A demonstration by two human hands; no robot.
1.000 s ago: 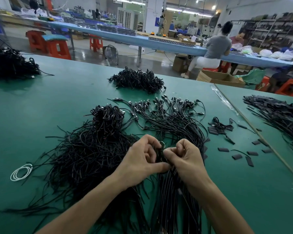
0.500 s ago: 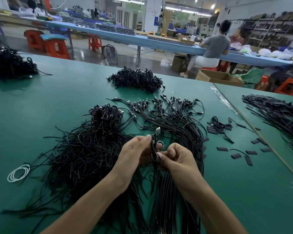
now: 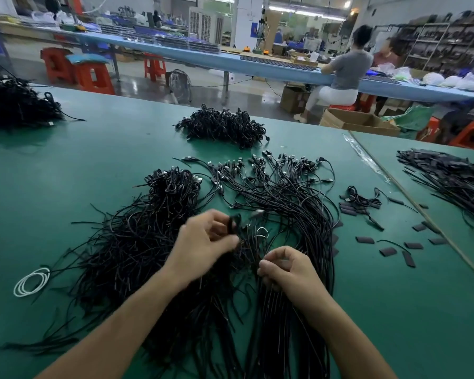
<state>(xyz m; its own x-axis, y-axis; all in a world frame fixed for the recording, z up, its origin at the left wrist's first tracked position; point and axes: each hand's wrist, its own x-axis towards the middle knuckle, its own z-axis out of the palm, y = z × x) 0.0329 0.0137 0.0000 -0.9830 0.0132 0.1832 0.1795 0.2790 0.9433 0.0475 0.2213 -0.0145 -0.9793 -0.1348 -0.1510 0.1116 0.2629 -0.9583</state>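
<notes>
Cable bundle (image 3: pixel 268 332) lies under the right hand (image 3: pixel 288 272), whose curled fingers pinch a few strands; a tug could knot neighbours. Beyond, the left hand (image 3: pixel 205 242) pinches a blurred cable end (image 3: pixel 231 225) that may snag the fanned cables (image 3: pixel 279 187) behind.

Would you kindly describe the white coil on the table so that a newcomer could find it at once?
Start at the green table and find the big heap of loose black cables just left of the left hand. At that heap's left edge, nearer the person, lies the coil. Unlike the black cables around it, it is white: a few thin loops lying flat.
</notes>
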